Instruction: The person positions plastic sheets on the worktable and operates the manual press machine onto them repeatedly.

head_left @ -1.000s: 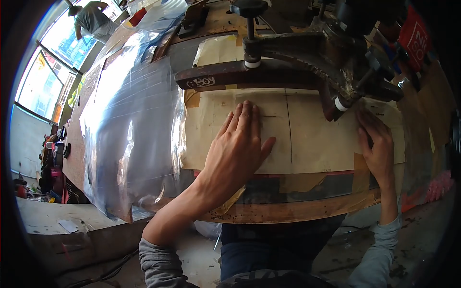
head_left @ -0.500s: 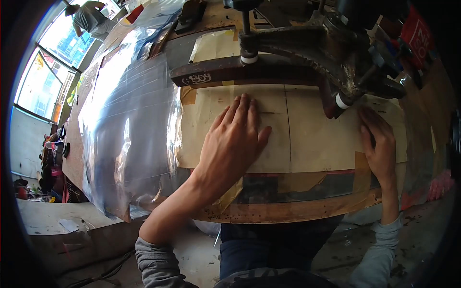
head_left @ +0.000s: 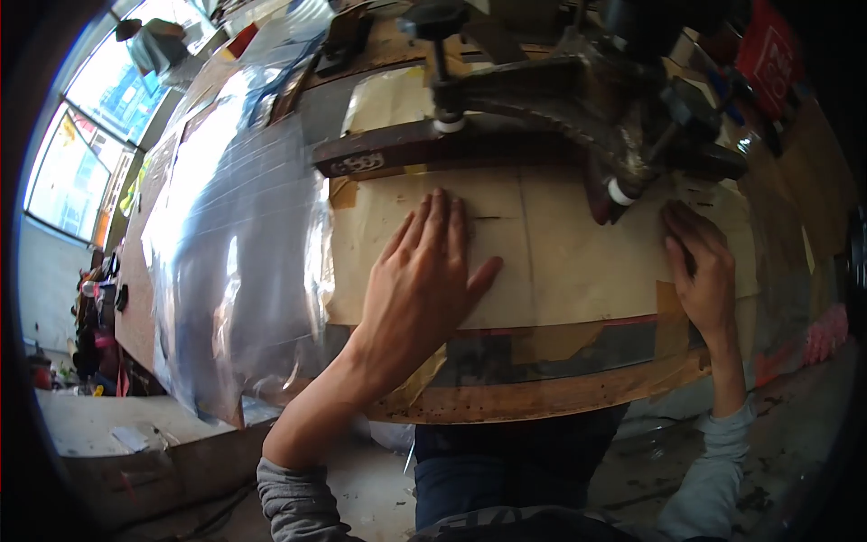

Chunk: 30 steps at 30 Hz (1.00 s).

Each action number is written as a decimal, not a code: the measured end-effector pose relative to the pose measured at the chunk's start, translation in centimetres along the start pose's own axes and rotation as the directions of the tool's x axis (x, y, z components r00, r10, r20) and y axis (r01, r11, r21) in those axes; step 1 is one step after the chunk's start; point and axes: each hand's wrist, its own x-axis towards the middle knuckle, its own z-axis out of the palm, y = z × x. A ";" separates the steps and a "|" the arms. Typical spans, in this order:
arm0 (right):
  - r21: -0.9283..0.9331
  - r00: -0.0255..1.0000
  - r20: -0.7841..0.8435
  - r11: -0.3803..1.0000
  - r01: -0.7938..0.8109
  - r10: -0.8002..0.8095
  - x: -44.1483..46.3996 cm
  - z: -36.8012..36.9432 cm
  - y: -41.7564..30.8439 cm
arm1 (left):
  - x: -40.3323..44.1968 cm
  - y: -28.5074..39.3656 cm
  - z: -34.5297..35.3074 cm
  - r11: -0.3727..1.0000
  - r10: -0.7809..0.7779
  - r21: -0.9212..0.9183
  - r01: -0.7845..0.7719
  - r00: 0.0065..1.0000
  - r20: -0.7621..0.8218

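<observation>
My left hand [head_left: 417, 271] lies flat, fingers stretched out and thumb spread, on a cream-coloured sheet [head_left: 569, 271] marked with thin dark lines. Near the right end of that sheet rests my right hand [head_left: 704, 271], its fingers extended close together and slightly bent, the thumb apart from them. Neither hand visibly grips anything. Just beyond the fingertips, a dark metal bar [head_left: 506, 149] runs across the sheet's far side. It hangs from a heavy machine arm [head_left: 533, 86] with clamp knobs. A corner piece of the bar points down near my right hand.
Clear, shiny plastic film [head_left: 217, 235] drapes over the table to the left. A wooden edge [head_left: 542, 397] with tape lies in front of my body. Another person [head_left: 158, 47] is at the far left by the windows. A red item [head_left: 768, 68] stands at the upper right.
The camera view has shifted slightly, so the machine and sheet appear a little farther left. Both hands stay in nearly the same places on the sheet.
</observation>
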 end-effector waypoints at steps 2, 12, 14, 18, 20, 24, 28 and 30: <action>0.017 0.999 -0.035 1.000 -0.012 0.013 0.1 0.3 -0.1 | 0.2 0.2 -0.1 1.000 -0.004 -0.015 0.004 1.000 0.021; 0.064 0.998 -0.020 0.997 -0.052 0.053 0.3 0.5 0.3 | 0.8 0.3 -0.3 0.996 -0.048 -0.073 0.055 0.995 0.090; 0.072 0.998 -0.026 0.996 -0.052 0.054 0.5 0.6 0.5 | 0.8 0.3 -0.2 0.996 -0.059 -0.058 0.063 0.995 0.081; 0.086 0.998 -0.023 0.995 -0.053 0.055 0.9 0.7 0.6 | 0.9 0.4 -0.1 0.997 -0.060 -0.049 0.063 0.996 0.059; 0.099 0.998 -0.012 0.993 -0.061 0.063 1.0 0.7 0.8 | 1.0 0.4 0.0 0.996 -0.061 -0.059 0.064 0.997 0.053; 0.112 0.997 0.011 0.991 -0.076 0.075 1.1 0.8 1.1 | 1.2 0.4 0.1 0.995 -0.068 -0.076 0.072 0.997 0.045; 0.084 0.998 0.015 0.995 -0.062 0.061 1.2 0.7 1.1 | 1.2 0.4 0.1 0.997 -0.055 -0.045 0.057 0.998 0.031; 0.103 0.998 0.025 0.992 -0.067 0.064 1.3 0.7 1.2 | 1.2 0.3 0.2 0.999 -0.032 -0.015 0.033 0.999 0.010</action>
